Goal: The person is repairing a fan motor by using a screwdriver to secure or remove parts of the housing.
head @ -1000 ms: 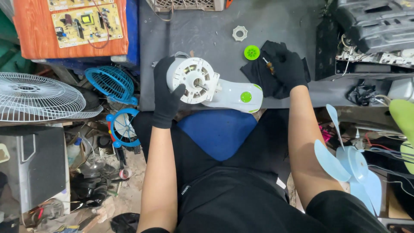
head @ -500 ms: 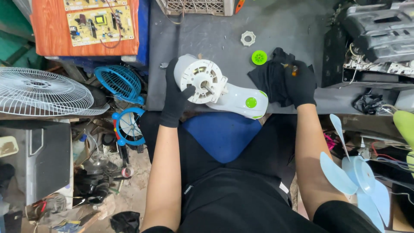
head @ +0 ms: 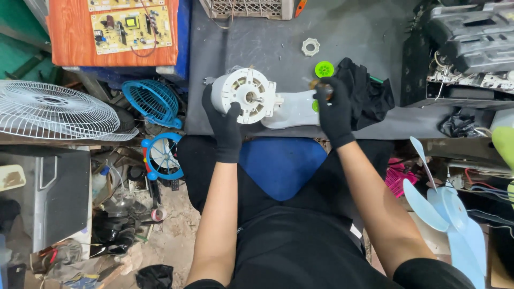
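Note:
A white fan motor with its neck housing lies at the near edge of a dark grey table. My left hand, in a black glove, grips the motor's round body from the left and below. My right hand, also gloved, is closed on a small brownish tool handle and rests against the neck end. A black cloth lies just right of that hand. A green round cap and a white plastic nut sit on the table behind.
An orange board with a circuit board lies at the back left. White fan grille and blue grilles crowd the left floor. Light blue fan blades stand at the right, grey machine parts at the back right.
My right hand left the black cloth and moved left to the motor's neck, now holding a small tool. The left hand kept hold of the motor.

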